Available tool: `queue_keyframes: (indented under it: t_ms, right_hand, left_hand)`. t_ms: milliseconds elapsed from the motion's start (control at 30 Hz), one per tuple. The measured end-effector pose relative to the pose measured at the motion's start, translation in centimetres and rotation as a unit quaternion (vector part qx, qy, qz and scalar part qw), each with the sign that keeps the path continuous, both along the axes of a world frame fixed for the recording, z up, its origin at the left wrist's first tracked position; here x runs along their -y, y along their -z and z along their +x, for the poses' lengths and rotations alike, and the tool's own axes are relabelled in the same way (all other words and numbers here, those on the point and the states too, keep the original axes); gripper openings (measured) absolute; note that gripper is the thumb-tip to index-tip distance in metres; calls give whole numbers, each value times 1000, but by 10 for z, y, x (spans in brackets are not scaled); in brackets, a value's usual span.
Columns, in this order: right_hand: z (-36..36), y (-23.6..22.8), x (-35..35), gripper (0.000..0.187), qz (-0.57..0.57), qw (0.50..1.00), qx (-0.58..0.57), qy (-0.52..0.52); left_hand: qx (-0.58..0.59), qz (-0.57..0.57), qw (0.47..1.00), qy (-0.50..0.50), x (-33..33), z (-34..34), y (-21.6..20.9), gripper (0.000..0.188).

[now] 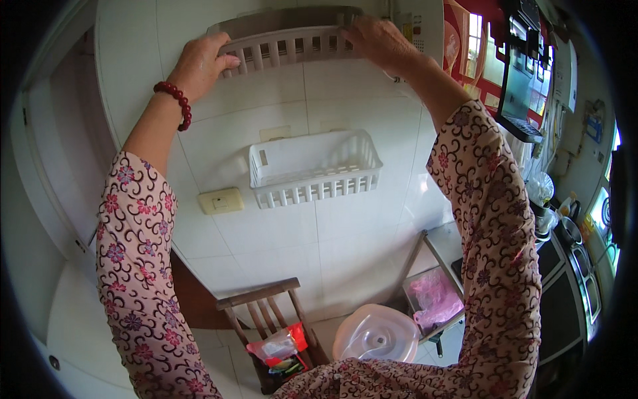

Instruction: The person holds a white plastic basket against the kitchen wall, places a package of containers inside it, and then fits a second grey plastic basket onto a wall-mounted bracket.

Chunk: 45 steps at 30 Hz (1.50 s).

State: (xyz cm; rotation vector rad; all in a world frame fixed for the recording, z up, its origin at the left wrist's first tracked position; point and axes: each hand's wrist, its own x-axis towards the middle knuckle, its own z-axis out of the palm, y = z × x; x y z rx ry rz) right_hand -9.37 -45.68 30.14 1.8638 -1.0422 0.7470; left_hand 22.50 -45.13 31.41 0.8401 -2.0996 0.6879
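Steadily, you gripped a slatted plastic basket (pixel 286 34) at its two ends, its long axis running left to right before the tiled wall (pixel 266 103) at the far side of the scene. Its barred long side faced you. Your left hand (pixel 198 63) closed on the left end, thumb along the bars; your right hand (pixel 385 46) clasped the right end.

Between your forearms, a second white basket (pixel 316 183) sat against the wall on a matching axis, its pale inside in view, a cream wall plate (pixel 222 201) to its left. On the near side, a wooden chair (pixel 259 292) bore red and clear plastic packages (pixel 282 346); to its right stood a translucent pinkish tub (pixel 379 336), and farther right a metal rack (pixel 413 266) held a pink plastic bag (pixel 435 299).

The held basket's contents could not be seen from your angle, nor whether it touched the wall. Your right fingertips were hard to make out in shadow, and your patterned clothing cut across the chair and tub.
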Motion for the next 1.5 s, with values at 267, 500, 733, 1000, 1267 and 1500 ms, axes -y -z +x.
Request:
queue_keyframes:
  t_ms: [267,500,733,1000,1267,1500]
  right_hand:
    - [-37,-22,34,19,-84,995,-51,17]
    - [-44,-42,38,22,-5,999,-44,0]
    - [-47,-46,28,30,93,993,71,-14]
    - [-28,-9,12,36,24,992,58,-108]
    - [-43,-7,39,41,-177,941,-224,183]
    - [37,17,-48,48,12,959,280,49]
  left_hand:
    - [-27,9,997,70,6,-15,-18,29]
    - [-10,21,999,28,21,-14,-40,28]
    - [-36,27,994,95,29,-22,-27,24]
    - [20,-82,987,133,52,-13,-11,23]
    - [35,-73,996,-45,33,-22,-10,35]
    - [-51,-289,953,-78,3,-27,27,25]
